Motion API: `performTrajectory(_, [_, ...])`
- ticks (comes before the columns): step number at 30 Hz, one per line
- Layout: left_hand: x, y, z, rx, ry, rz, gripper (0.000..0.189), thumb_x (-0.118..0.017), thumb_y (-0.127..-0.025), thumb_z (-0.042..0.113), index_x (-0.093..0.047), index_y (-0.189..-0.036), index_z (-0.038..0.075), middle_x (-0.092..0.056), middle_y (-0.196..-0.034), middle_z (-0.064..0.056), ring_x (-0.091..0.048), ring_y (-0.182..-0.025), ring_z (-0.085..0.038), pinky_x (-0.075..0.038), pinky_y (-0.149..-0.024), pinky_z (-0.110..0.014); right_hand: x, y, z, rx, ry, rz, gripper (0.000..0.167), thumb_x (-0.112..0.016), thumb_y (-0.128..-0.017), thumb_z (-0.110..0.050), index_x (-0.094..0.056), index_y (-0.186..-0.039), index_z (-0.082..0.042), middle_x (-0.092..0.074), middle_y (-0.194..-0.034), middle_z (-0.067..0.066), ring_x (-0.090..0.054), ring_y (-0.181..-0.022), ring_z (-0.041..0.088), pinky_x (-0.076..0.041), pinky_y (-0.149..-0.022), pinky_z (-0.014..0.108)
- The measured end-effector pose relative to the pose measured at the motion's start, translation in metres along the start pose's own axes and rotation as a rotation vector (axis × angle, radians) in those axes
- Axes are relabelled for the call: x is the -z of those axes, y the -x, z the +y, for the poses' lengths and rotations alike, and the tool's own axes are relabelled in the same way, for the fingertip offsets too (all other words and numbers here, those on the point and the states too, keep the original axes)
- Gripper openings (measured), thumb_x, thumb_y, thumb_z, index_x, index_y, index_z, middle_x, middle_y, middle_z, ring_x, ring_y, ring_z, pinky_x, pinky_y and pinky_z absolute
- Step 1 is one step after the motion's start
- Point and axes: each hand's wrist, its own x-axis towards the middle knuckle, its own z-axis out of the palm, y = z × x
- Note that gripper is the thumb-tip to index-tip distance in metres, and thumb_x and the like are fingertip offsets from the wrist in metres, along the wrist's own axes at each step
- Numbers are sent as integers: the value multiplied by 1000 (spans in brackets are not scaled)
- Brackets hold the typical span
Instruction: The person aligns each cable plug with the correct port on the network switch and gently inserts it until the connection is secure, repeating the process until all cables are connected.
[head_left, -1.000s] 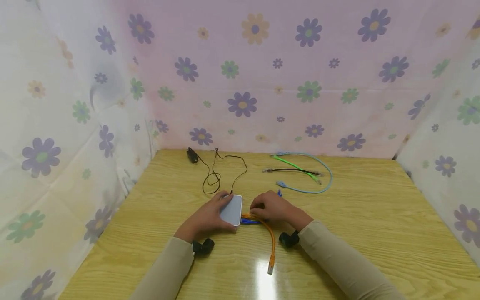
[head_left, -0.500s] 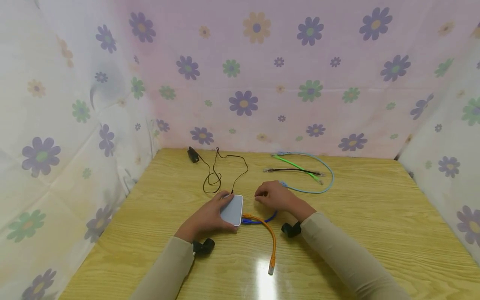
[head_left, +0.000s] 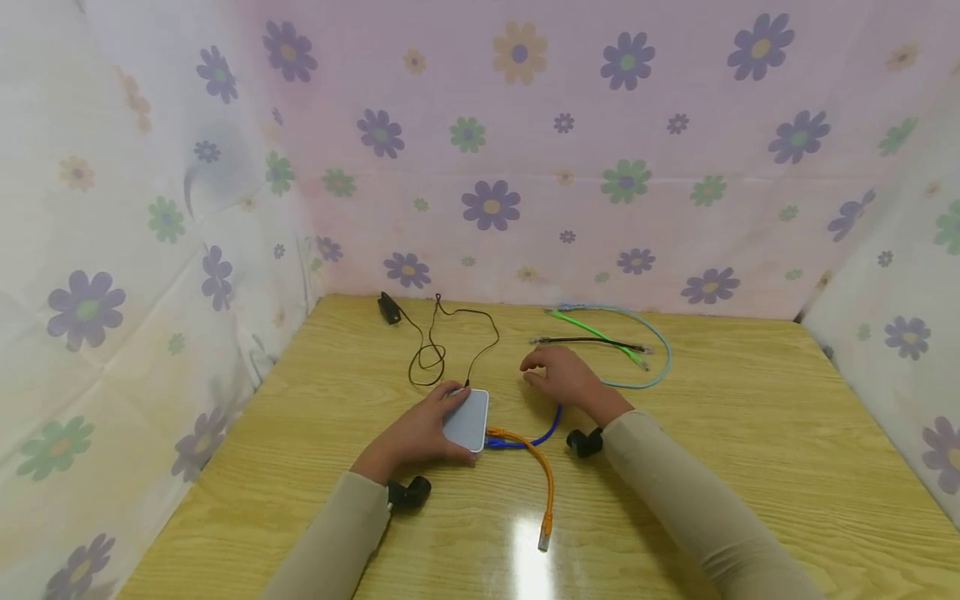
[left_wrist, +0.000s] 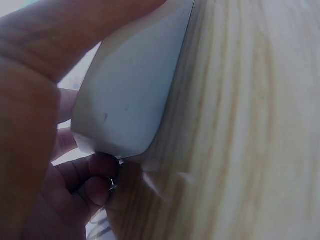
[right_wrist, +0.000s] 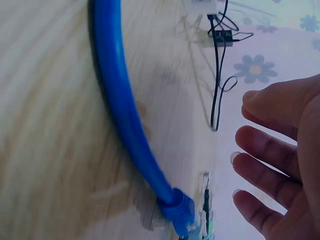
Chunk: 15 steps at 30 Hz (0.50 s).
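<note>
A small white network switch [head_left: 466, 422] with a grey top lies on the table in the head view. My left hand [head_left: 417, 433] grips it, thumb along the near edge and fingers at the far edge. An orange network cable [head_left: 551, 483] and a blue network cable [head_left: 546, 435] run from its right side; their inserted ends are too small to make out. My right hand [head_left: 567, 382] hovers near the blue cable's far part, holding nothing. In the right wrist view its fingers [right_wrist: 270, 180] are loosely bent and apart from the blue cable's plug [right_wrist: 176, 207].
Toward the back right lie a black network cable [head_left: 585, 339], a green network cable [head_left: 600, 332] and a curved light blue network cable [head_left: 667, 350]. A black power adapter [head_left: 389, 308] stands at the back left, its thin cord [head_left: 495, 332] reaching the switch. Patterned cloth [head_left: 525, 167] encloses the table.
My right hand has left the orange and blue cables beside the switch and moved away toward the back cables, its fingers loosening. The left hand keeps its grip on the switch.
</note>
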Motion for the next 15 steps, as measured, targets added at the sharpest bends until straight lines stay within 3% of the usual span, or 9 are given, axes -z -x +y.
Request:
performTrajectory(10, [-2,-1,-2,3,10,8,113,-85,-60,60,-33,-152,20,-29,-154,1,-50,-118,-23,-46,-90,-38,1,-12,17,-67,49,39,23,-63,-94,-19,-71,-113,-8,-62,-126,15,-58,-113,34,-48,-92,49])
performTrajectory(15, [-2,0,-3,6,11,12,114,-85,-60,60,-33,-153,20,-29,-155,2,-50,-118,-24,-46,-90,-38,2,-16,22,-114,77,61,28,-63,-94,-20,-68,-119,-10,-62,-123,13,-57,-113,35,-44,-96,54])
